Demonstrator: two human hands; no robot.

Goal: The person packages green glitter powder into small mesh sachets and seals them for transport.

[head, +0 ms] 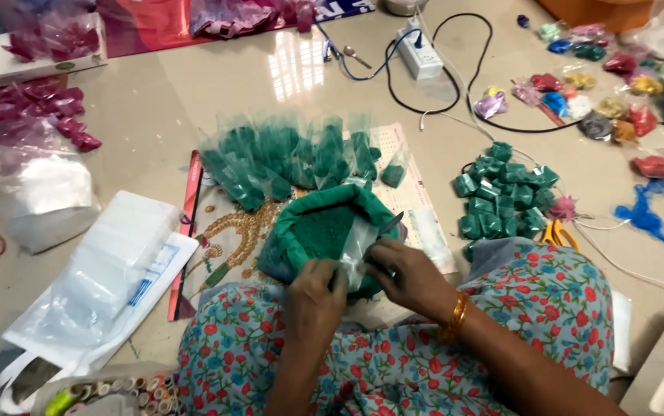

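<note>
Head view looks down at your lap, where your left hand (312, 296) pinches the lower edge of a small clear plastic pouch (356, 248), fingers closed on it. Your right hand (409, 277) grips the same pouch from the other side and also holds a thin spoon (392, 223) whose tip points into the big bag of green powder (320, 231) just behind the pouch. Filled green pouches (293, 158) stand in a row beyond the bag, folded green packets (501, 196) lie piled to your right, and a stack of empty clear pouches (112, 266) rests to your left on the floor
</note>
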